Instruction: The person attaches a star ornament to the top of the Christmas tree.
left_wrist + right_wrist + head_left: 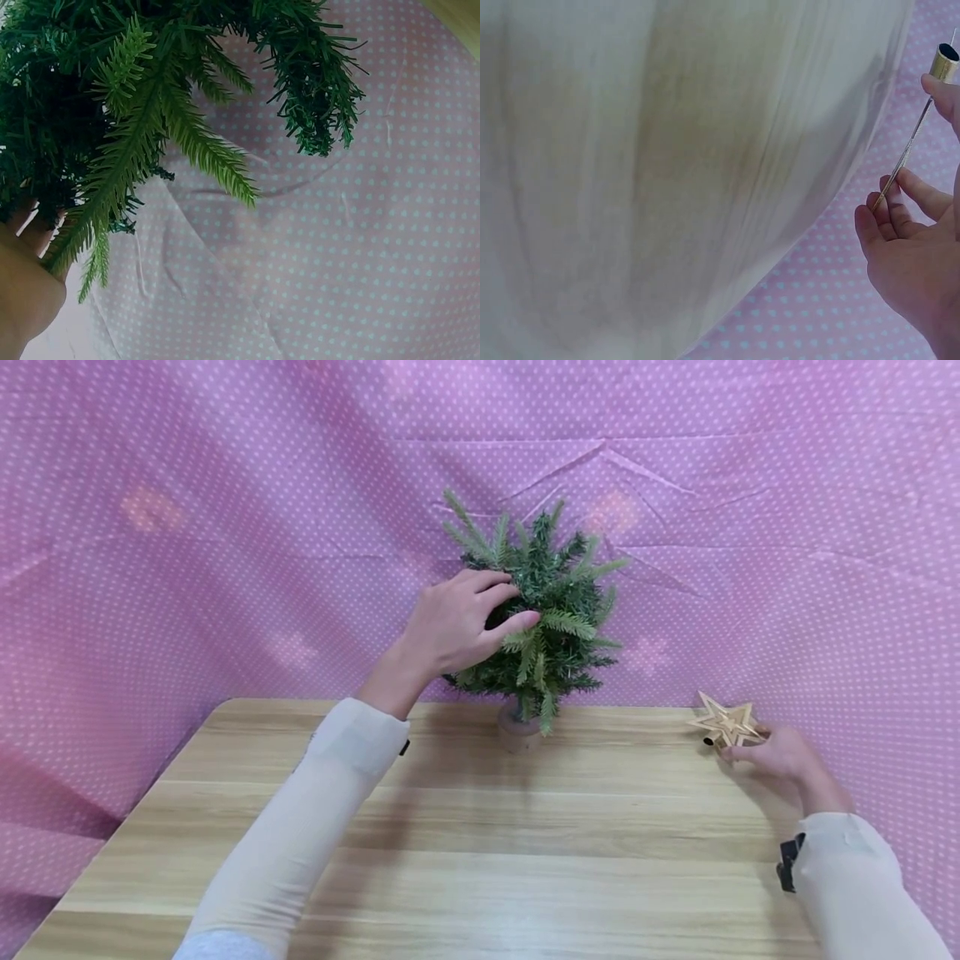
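A small artificial Christmas tree (562, 643) stands upright on a round base (519, 729) near the table's back edge. My left hand (461, 620) reaches to its left side, the fingers spread and touching the branches, with some fingertips hidden in the foliage. In the left wrist view, the left hand (26, 289) shows at the edge beside a light green sprig (127, 150). At the table's right back corner, my right hand (783, 756) holds a gold star tree topper (726, 724) between thumb and fingers. Edge-on in the right wrist view, the star carries a short hollow tube (945, 64).
The light wood table (480, 835) spans the lower part of the head view. A pink dotted cloth (300, 527) hangs close behind the tree and along both sides of the table.
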The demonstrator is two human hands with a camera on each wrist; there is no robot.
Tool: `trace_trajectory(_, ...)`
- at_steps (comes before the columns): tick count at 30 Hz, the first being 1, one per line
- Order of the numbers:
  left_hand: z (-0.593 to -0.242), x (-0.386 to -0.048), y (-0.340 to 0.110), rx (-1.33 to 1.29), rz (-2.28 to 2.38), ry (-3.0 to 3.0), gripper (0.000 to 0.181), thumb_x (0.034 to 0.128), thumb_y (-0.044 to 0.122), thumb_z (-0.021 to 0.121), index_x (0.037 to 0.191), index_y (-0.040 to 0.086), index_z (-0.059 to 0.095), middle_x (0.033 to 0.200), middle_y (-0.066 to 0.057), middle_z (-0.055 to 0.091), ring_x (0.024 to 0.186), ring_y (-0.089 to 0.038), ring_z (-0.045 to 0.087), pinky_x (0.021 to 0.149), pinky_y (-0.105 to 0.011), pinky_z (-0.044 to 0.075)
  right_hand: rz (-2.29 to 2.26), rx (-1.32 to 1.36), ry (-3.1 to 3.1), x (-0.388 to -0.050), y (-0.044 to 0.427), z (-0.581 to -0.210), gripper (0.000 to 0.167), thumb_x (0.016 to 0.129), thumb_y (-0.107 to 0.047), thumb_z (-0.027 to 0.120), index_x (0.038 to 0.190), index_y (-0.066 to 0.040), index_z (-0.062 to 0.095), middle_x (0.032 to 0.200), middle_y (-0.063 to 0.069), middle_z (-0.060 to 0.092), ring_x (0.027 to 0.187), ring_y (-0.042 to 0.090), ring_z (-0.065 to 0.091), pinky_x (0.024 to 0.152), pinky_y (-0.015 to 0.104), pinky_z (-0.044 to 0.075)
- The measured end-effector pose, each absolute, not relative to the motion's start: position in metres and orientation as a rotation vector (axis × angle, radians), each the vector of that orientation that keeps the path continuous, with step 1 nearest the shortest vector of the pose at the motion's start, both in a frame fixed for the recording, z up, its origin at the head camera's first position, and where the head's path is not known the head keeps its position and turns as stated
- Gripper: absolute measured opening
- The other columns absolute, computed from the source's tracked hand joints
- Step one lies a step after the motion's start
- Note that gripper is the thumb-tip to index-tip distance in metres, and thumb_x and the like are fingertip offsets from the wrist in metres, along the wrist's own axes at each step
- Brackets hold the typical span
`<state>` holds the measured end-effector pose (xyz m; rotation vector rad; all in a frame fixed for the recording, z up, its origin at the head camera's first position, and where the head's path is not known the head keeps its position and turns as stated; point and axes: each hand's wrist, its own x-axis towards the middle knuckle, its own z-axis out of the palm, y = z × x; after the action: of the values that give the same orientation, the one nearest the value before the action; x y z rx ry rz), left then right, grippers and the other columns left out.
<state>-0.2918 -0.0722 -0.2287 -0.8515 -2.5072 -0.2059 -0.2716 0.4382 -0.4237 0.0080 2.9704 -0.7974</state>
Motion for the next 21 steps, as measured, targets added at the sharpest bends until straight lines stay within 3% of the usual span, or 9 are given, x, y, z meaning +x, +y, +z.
trace_trajectory(7,-0.231,-0.292,-0.073,-0.856,-0.215,-2.49,0.069,0.099,0.071,0.039,0.138,0.021,0.065,0.147,-0.001,0.055,0.136,-0.023,0.049,0.101,-0.052,0.049,-0.814,-0.035,3.028,-0.274,0.43,-0.417,0.089,0.088,-0.041,0.077,0.138,0.023,0.039,0.128,0.05,0.046,0.112,0.065,0.047,0.089,0.074,0.042)
trace_trajectory(13,-0.231,-0.293,-0.073,-0.862,-0.219,-2.487,0.07,0.0991,0.071,0.037,0.138,0.021,0.065,0.148,-0.001,0.055,0.136,-0.023,0.049,0.101,-0.053,0.049,-0.897,-0.099,3.138,-0.274,0.42,-0.408,0.075,0.085,-0.03,0.079,0.13,0.023,0.049,0.122,0.049,0.052,0.109,0.064,0.051,0.089,0.073,0.042)
trace_trajectory(21,-0.231,-0.293,-0.074,-0.869,-0.225,-2.485,0.07,0.0994,0.071,0.036,0.138,0.02,0.065,0.148,-0.001,0.055,0.137,-0.023,0.048,0.103,-0.053,0.047,-0.859,-0.139,3.23,-0.275,0.412,-0.393,0.077,0.084,-0.031,0.079,0.13,0.023,0.049,0.12,0.048,0.053,0.107,0.063,0.052,0.089,0.073,0.042)
